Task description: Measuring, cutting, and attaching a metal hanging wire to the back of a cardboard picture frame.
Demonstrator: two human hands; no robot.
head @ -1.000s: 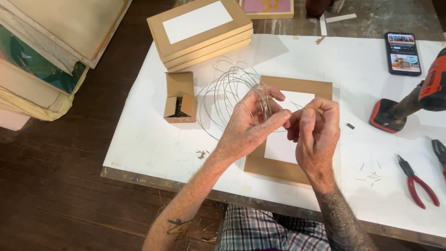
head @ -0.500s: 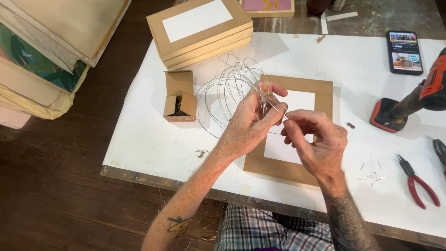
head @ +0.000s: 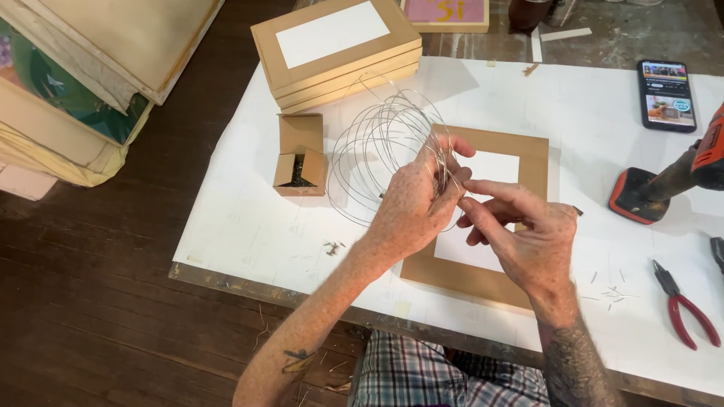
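1. The coil of thin wire is in the air above the white table.
2. The left hand closes around its right edge.
3. The right hand (fingers half open) pinches a strand beside it.
4. A cardboard frame lies under both hands.

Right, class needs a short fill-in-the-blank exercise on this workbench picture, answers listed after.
1. The left hand grips a coil of thin ____.
2. The red-handled pliers lie on the person's ____ side.
3. The small cardboard box beside the coil stands ____.
4. The brown frame lies under the ____.

Answers: wire; right; open; hands
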